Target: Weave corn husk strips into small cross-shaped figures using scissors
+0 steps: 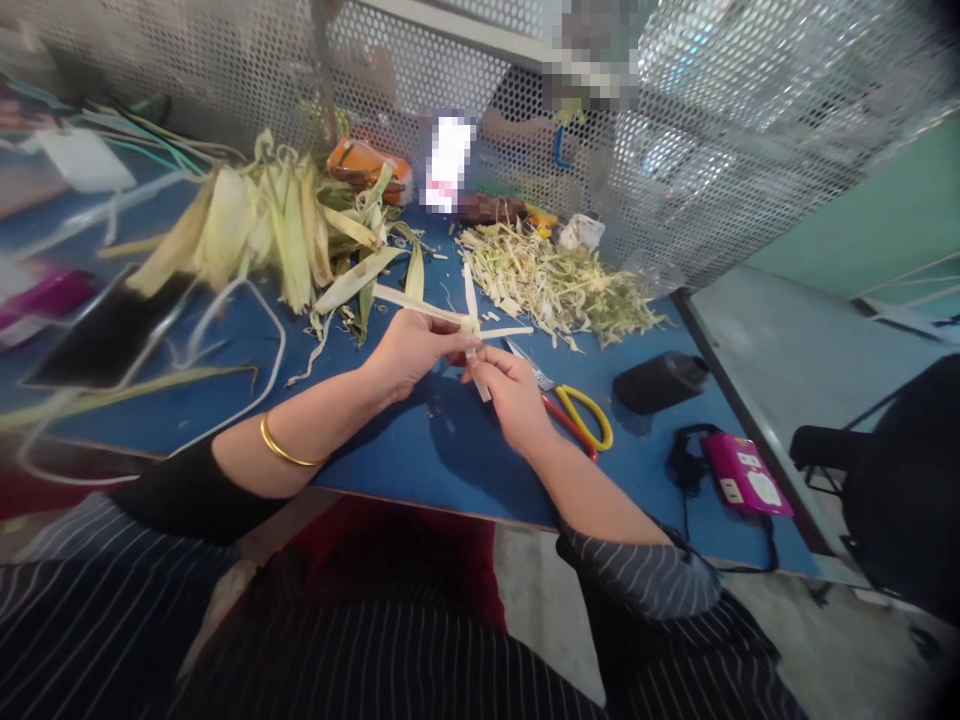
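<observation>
Pale husk strips [471,290] cross one another in a cross shape above the blue table [465,450], meeting at a small folded centre. My left hand [412,350] pinches the crossing from the left, thumb on top. From the right, my right hand [514,390] holds the lower strip close to the centre, its fingers closed. Scissors [577,410] with red and yellow handles lie partly behind my right hand. Beyond the hands sits a heap of shredded husk [555,280]. My fingertips partly cover the crossing.
Whole corn husks [255,230] pile at the left beside a white cable [281,350] and a dark phone [112,330]. On the right are a black cylinder [660,382] and a magenta box [746,475]. A perforated metal screen [420,60] stands behind, near a lit phone [448,160].
</observation>
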Action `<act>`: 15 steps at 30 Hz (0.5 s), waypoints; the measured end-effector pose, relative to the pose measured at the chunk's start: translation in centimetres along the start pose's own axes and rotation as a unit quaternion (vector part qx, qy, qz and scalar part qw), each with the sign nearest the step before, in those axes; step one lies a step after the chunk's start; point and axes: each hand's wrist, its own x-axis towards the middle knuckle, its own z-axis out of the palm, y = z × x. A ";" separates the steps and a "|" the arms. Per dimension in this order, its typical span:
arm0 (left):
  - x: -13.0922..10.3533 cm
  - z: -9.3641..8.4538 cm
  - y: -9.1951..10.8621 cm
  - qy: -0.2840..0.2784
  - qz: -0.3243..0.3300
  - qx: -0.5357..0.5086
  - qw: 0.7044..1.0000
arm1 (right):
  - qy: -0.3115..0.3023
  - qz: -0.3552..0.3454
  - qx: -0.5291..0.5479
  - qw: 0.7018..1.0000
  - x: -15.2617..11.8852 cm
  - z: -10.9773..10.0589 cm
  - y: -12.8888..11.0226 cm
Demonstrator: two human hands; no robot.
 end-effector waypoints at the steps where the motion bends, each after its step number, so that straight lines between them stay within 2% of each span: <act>1: 0.0 0.0 0.1 0.012 0.003 0.000 1.000 | -0.010 0.000 0.004 1.000 0.0 0.0 -0.1; 7: 0.2 0.0 0.0 0.035 -0.004 -0.026 0.999 | -0.070 -0.013 -0.023 0.997 -0.2 -0.4 -0.6; 9: 0.4 -0.1 -0.2 0.038 -0.007 -0.034 0.999 | -0.071 -0.008 -0.023 0.997 -0.1 -0.5 -0.7; 12: 0.5 -0.5 -0.1 0.043 -0.012 -0.042 0.998 | 0.012 0.030 0.036 0.999 0.5 -0.8 -0.3; 15: 0.3 -0.7 0.1 0.012 -0.032 -0.040 0.999 | 0.099 0.043 0.088 0.990 1.1 -1.2 0.3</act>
